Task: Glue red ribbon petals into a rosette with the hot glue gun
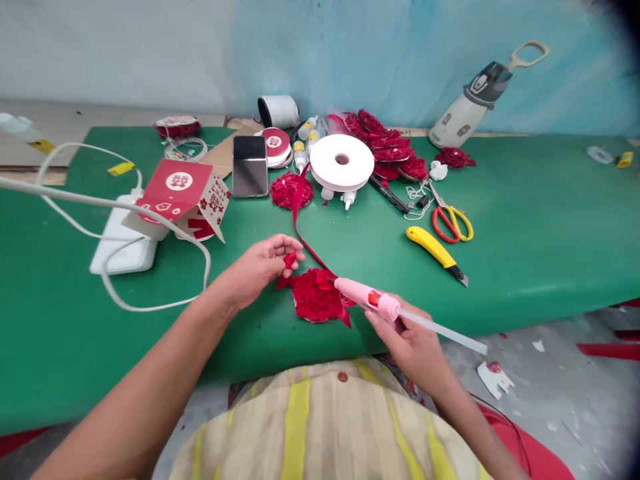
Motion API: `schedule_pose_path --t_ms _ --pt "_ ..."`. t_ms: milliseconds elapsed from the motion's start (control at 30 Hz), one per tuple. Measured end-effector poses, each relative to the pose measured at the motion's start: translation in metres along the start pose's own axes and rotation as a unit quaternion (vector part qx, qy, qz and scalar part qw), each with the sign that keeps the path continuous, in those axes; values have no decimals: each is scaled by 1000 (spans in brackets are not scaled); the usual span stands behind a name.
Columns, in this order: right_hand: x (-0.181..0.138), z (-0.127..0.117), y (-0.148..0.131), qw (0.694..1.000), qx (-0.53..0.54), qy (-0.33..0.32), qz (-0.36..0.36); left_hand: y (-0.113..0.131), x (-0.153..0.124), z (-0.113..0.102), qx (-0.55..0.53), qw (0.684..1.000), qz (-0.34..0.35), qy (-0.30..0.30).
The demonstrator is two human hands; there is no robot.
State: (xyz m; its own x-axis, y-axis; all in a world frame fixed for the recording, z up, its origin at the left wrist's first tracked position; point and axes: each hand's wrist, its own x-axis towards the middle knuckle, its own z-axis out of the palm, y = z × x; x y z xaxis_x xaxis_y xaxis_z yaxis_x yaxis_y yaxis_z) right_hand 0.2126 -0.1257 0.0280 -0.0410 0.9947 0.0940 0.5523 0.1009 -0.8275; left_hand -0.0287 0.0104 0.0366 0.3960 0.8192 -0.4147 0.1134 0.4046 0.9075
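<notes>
My right hand (413,340) is wrapped round a pink hot glue gun (360,293), with a long clear glue stick (445,328) poking out of its back. The gun's nozzle touches or nearly touches a red ribbon rosette (317,299) lying on the green table. My left hand (263,267) pinches a small red piece of ribbon (289,260) just above the rosette's left edge. A narrow red ribbon (299,207) runs from near a white spool (342,162) down to the rosette.
Yellow utility knife (435,248), scissors (453,223) and black marker (389,193) lie to the right. Behind are a phone (250,167), red rosettes (385,143) and a bottle (467,107). At left, a white cable (165,220) loops over a power strip (125,250) beside a red box (175,190).
</notes>
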Motion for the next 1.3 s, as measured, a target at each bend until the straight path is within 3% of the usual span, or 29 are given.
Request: schedule_pose_path --t_ms 200,467,933,1300 --pt "2 1 0 1000 4 -3 -4 -14 -4 -3 -33 999 -7 -4" --pt "2 1 -1 1000 -4 -1 -3 -12 -3 1 -51 997 -48 23" --pt "5 2 -1 1000 -5 2 -6 -7 11 1 -37 995 0 96" --pt "5 1 -2 1000 2 -13 15 -8 14 15 -26 998 -10 55"
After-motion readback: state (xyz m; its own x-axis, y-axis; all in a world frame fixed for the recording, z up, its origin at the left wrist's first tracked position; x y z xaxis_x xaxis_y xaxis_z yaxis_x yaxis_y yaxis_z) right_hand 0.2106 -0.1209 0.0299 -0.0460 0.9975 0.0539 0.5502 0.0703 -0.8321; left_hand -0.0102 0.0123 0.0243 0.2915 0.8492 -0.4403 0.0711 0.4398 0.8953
